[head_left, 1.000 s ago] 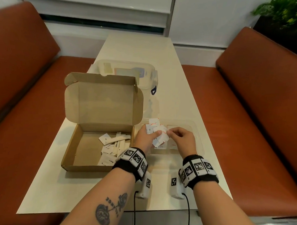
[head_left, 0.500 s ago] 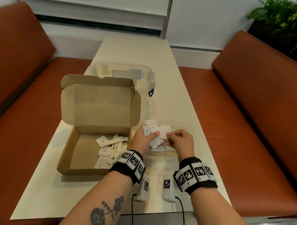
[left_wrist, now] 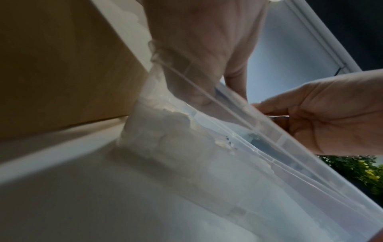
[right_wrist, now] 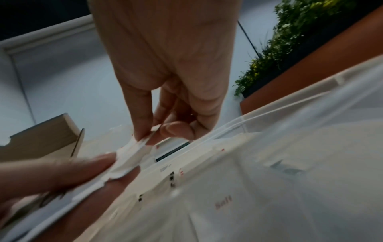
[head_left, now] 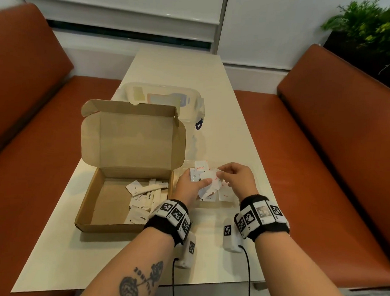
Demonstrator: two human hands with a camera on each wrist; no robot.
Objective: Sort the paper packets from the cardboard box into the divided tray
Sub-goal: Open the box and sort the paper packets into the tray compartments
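cardboard box (head_left: 111, 202) left of divided tray (head_left: 260, 186)

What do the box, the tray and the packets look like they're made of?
Box: brown cardboard, matte, folded flaps. Tray: clear, slightly glossy plastic, see-through walls. Packets: thin white paper, apparently matte, with small print and crinkled edges.

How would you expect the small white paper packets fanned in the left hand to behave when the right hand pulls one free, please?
The small white paper packets look thin and probably light; one bends between the right hand fingertips. The left hand grips several overlapping, so neighbours may slide out together.
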